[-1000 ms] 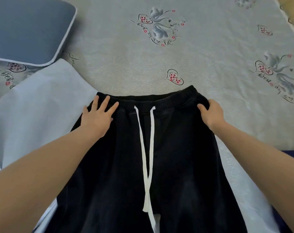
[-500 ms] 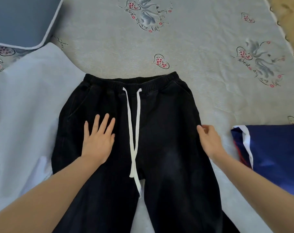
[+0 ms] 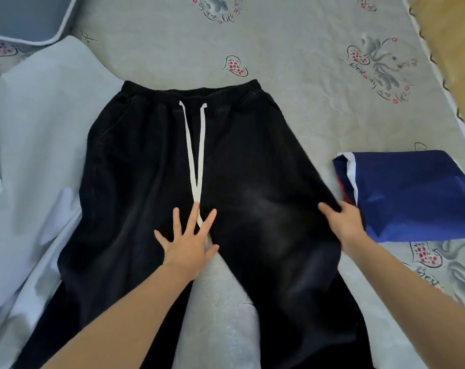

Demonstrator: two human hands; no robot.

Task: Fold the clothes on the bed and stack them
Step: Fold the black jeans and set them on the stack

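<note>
Black trousers (image 3: 146, 161) with a white drawstring (image 3: 196, 145) lie flat on the bed, waistband away from me, legs running off the bottom edge. My left hand (image 3: 190, 239) presses flat on the crotch with fingers spread, over the drawstring's ends. My right hand (image 3: 341, 222) grips the trousers' right outer edge, thumb on top of the fabric. A folded navy garment (image 3: 412, 198) with white and red trim lies just right of my right hand. A pale blue garment (image 3: 37, 166) is spread out to the left, partly under the trousers.
The bed sheet (image 3: 305, 75) is grey with heart and flower prints. A blue-grey pillow (image 3: 23, 17) sits at the far left corner. The bed's right edge (image 3: 439, 83) runs diagonally, with a yellowish floor beyond it.
Both hands have slid down the trousers from the waistband toward me. The left hand moved in to the crotch; the right followed the outer edge down. The view widened to show the navy garment.
</note>
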